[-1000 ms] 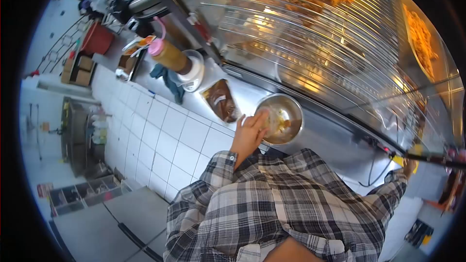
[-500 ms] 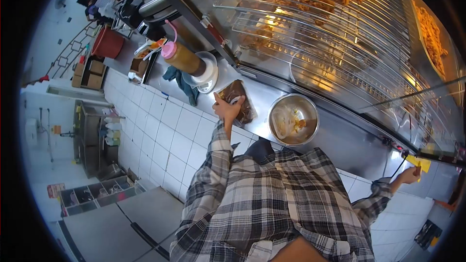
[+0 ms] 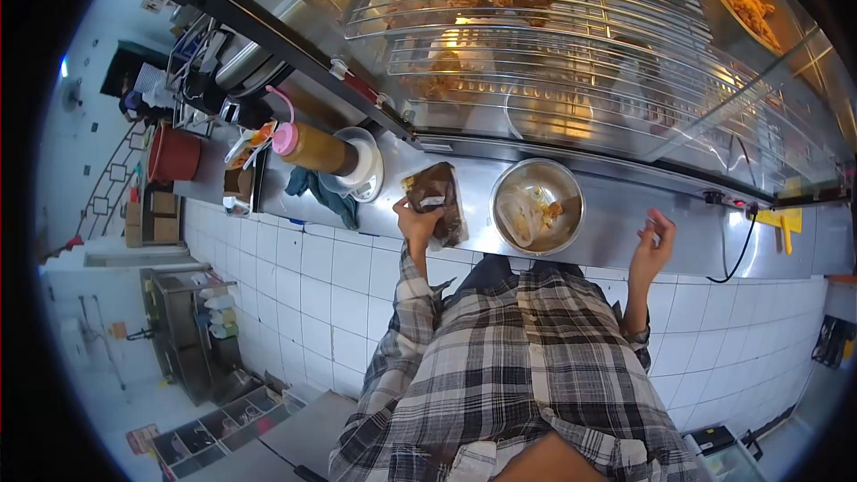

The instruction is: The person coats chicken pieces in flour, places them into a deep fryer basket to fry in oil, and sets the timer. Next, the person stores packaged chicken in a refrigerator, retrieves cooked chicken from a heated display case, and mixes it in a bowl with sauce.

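My left hand [image 3: 418,225] grips the near left edge of a dark brown packet [image 3: 436,192], thumb on top. The packet lies on the steel counter, with a small pale patch on its face and something yellowish at its upper left corner. To its right stands a steel bowl [image 3: 576,225] containing a crumpled clear plastic piece and yellow-brown crumbs. Over the counter's front edge, right of the bowl, my right hand [image 3: 656,245] is raised and open, fingers apart and nothing in them.
Left of the packet are a pink-capped sauce bottle [image 3: 312,148], a white scale [image 3: 368,180] and a teal cloth [image 3: 326,198]. A glass display case [image 3: 553,62] with wire racks and fried food borders the counter. Far right, a yellow-handled tool [image 3: 786,234] lies by a yellow board [image 3: 793,217] and black cable [image 3: 748,245].
My right hand has come away from the yellow board at the far right and moved left toward the bowl, opening. My left hand stays on the packet. The camera view has shifted.
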`<state>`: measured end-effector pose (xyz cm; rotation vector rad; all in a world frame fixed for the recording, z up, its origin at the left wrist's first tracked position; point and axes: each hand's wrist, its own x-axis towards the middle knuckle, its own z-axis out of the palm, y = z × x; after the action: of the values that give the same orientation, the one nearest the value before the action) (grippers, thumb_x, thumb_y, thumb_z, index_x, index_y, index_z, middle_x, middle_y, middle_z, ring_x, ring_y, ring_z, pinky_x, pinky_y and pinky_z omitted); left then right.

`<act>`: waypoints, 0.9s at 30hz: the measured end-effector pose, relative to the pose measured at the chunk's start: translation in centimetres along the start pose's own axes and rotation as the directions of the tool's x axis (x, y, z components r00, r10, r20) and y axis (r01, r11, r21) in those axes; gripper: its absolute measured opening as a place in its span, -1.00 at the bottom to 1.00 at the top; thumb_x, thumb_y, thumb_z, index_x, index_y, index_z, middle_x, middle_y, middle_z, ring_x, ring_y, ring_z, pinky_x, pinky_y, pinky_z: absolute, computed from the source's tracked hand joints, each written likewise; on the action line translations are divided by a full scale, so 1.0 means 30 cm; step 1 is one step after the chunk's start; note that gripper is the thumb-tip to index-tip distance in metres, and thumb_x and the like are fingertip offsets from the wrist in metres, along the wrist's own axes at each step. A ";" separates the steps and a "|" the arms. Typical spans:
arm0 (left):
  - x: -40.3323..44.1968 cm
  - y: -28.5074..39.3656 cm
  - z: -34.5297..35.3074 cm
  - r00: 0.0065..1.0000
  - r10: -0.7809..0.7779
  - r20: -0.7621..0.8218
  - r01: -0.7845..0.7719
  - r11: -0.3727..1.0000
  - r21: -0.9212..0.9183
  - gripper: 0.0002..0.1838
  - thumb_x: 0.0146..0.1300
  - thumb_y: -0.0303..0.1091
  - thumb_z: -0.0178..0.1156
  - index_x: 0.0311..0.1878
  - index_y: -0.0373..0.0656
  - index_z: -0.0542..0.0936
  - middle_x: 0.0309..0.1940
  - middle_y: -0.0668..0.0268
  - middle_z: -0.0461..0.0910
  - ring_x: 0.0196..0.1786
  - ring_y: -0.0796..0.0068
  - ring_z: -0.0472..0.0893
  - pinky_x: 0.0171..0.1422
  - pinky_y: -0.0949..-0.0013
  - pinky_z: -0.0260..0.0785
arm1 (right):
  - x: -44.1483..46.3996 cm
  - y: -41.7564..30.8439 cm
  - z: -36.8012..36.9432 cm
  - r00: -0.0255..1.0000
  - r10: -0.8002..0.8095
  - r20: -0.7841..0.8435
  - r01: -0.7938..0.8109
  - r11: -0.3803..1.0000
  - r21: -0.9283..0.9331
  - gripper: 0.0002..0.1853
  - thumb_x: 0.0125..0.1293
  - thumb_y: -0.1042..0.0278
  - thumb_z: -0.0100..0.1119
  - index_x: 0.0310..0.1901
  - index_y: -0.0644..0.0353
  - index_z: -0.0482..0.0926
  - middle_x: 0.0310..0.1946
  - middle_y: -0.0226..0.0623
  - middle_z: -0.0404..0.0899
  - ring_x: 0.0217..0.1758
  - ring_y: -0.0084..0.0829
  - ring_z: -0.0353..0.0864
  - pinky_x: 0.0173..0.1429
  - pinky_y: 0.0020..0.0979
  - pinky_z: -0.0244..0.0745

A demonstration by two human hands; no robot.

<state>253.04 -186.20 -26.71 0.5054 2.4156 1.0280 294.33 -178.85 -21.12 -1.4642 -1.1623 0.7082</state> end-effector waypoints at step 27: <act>-0.621 0.319 0.062 0.292 0.090 0.952 0.506 0.830 -0.234 -0.61 0.34 -0.11 0.12 -0.02 -0.30 0.50 -0.17 0.20 0.60 -0.16 0.39 0.64 -0.09 0.29 0.60 | 0.157 -0.249 0.018 0.028 0.323 0.946 -0.262 0.916 -0.305 -0.60 0.05 0.31 0.46 -0.14 0.31 0.54 -0.26 -0.45 0.61 -0.24 -0.66 0.48 -0.15 -0.53 0.39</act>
<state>270.85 -188.15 -15.69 0.3813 1.0002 0.8049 293.37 -174.77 -13.34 -1.1251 -1.8759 2.2926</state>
